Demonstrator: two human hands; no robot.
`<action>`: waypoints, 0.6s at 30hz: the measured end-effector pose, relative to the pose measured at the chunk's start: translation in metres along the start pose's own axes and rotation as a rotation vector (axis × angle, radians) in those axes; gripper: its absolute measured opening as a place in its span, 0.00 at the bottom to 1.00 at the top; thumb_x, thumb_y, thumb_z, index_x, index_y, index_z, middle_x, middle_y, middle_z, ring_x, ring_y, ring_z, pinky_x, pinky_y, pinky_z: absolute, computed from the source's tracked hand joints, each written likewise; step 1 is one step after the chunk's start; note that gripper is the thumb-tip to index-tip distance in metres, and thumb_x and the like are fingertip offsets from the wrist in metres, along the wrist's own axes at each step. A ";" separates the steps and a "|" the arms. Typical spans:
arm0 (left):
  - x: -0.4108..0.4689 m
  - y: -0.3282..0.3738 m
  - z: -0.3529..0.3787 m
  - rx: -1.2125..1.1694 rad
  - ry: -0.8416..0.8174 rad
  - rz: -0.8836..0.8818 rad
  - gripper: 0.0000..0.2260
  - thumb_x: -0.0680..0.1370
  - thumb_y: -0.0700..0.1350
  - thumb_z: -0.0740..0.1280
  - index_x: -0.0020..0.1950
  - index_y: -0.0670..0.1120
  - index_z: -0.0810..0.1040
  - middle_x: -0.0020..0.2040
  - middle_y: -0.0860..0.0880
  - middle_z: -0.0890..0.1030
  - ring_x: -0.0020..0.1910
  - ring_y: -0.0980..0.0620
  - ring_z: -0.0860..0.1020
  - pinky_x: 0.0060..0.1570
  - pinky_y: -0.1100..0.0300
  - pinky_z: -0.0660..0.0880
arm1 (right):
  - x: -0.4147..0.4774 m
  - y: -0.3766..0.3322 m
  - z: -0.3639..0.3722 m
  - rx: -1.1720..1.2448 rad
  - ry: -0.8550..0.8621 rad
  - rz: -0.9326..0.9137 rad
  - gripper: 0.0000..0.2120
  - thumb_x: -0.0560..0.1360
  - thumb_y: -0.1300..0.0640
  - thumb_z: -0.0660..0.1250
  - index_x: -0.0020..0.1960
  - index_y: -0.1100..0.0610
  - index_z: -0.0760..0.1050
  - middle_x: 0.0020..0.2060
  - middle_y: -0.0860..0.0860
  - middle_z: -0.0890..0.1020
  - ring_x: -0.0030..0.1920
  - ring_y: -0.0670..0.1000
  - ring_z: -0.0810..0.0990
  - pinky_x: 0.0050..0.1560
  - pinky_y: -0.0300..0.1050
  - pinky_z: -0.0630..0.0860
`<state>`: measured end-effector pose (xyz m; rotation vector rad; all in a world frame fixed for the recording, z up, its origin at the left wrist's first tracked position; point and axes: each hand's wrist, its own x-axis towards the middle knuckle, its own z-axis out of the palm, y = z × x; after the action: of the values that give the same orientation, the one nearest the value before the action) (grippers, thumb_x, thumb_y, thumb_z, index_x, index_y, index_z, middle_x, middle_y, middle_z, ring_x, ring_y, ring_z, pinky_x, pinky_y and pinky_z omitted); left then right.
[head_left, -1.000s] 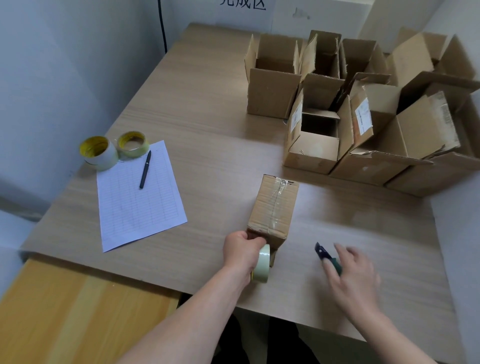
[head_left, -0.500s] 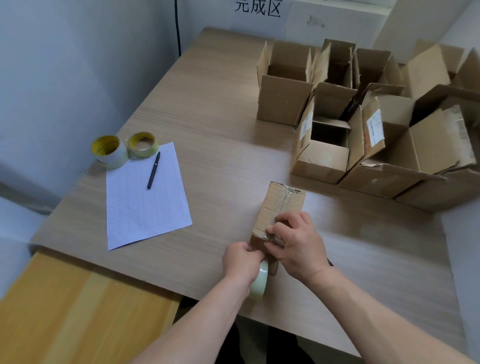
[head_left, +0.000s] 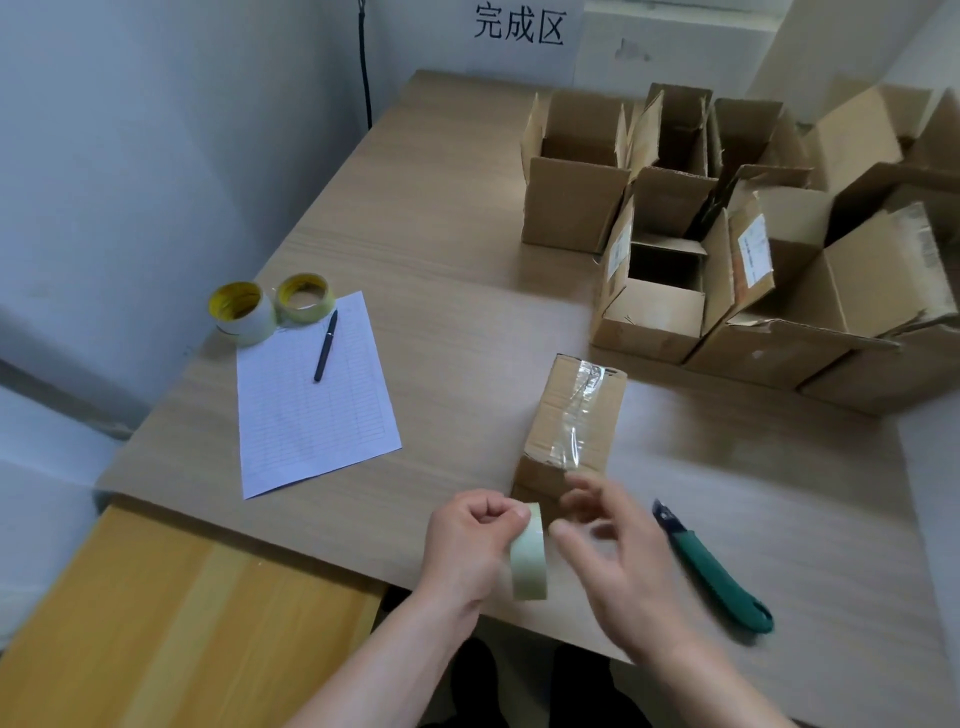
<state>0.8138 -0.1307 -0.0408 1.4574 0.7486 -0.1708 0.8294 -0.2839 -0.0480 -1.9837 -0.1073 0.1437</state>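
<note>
- Our left hand (head_left: 470, 545) curls round the tape roll (head_left: 529, 561), thumb and fingers pinching its top edge; the roll stands on edge at the table's (head_left: 441, 208) near rim.
- Our right hand (head_left: 618, 556) hovers just beside the roll, blurred, fingers loosely spread, nothing seen in them.
- The box (head_left: 571, 421) lies closed just beyond both hands, with clear tape running along its top.
- A green cutter (head_left: 711, 571) lies on the table right of the right hand.
- To the left lie a sheet (head_left: 311, 415) with a pen (head_left: 325, 345) on it and two spare rolls (head_left: 270, 306).
- Open boxes (head_left: 727, 234) crowd the far right.
</note>
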 end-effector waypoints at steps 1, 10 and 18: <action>-0.004 0.002 0.005 -0.066 -0.030 -0.037 0.06 0.74 0.36 0.73 0.38 0.41 0.85 0.38 0.48 0.83 0.35 0.58 0.79 0.37 0.66 0.74 | -0.011 -0.002 0.007 0.080 -0.095 0.106 0.28 0.64 0.40 0.69 0.63 0.43 0.75 0.49 0.43 0.82 0.51 0.43 0.80 0.52 0.38 0.76; -0.033 -0.004 0.021 -0.233 -0.154 -0.132 0.10 0.75 0.36 0.72 0.34 0.45 0.84 0.56 0.51 0.81 0.43 0.52 0.80 0.47 0.59 0.71 | -0.019 0.005 0.004 0.141 -0.135 0.368 0.13 0.74 0.59 0.72 0.55 0.44 0.79 0.28 0.50 0.80 0.27 0.48 0.77 0.30 0.46 0.74; -0.027 -0.009 0.006 -0.219 -0.126 -0.037 0.07 0.79 0.42 0.68 0.47 0.44 0.87 0.46 0.43 0.85 0.49 0.47 0.81 0.47 0.56 0.74 | -0.009 -0.021 -0.020 -0.118 -0.181 0.296 0.09 0.77 0.52 0.69 0.39 0.51 0.84 0.32 0.47 0.82 0.33 0.43 0.77 0.37 0.42 0.73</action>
<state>0.7904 -0.1460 -0.0344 1.2139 0.6698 -0.2001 0.8238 -0.2947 -0.0203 -2.0931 0.0635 0.5186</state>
